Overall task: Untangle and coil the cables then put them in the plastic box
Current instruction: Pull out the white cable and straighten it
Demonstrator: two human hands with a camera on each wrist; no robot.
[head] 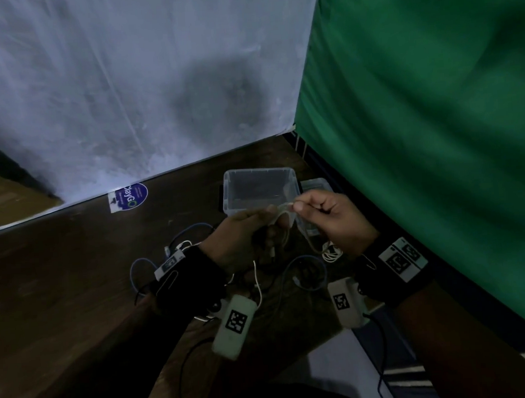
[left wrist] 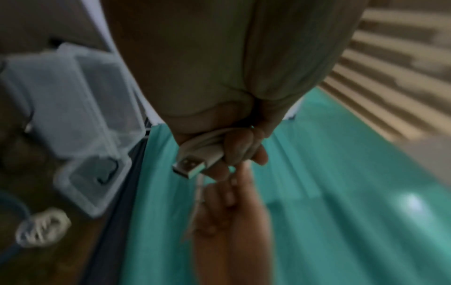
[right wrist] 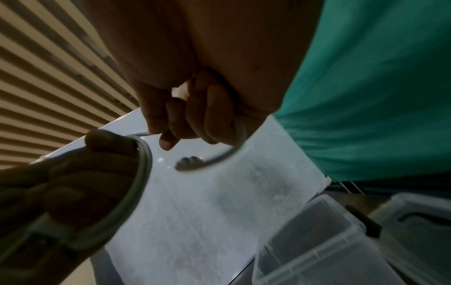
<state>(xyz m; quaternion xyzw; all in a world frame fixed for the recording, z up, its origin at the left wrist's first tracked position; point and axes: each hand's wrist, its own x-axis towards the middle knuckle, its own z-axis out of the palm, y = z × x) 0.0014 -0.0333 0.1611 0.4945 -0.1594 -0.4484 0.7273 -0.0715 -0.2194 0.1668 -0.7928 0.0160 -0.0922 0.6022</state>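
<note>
A white USB cable is looped around my left hand, which grips the loops above the table; its USB plug sticks out below the curled fingers. My right hand pinches a strand of the same cable just right of the left hand. In the right wrist view the loops wrap the left fingers. The clear plastic box stands just behind both hands, with nothing visible inside. Blue cables and a small white coiled cable lie on the dark wooden table.
The box's clear lid lies to the right of the box. A white board stands behind the table and a green cloth hangs on the right. A round blue sticker lies near the board's foot.
</note>
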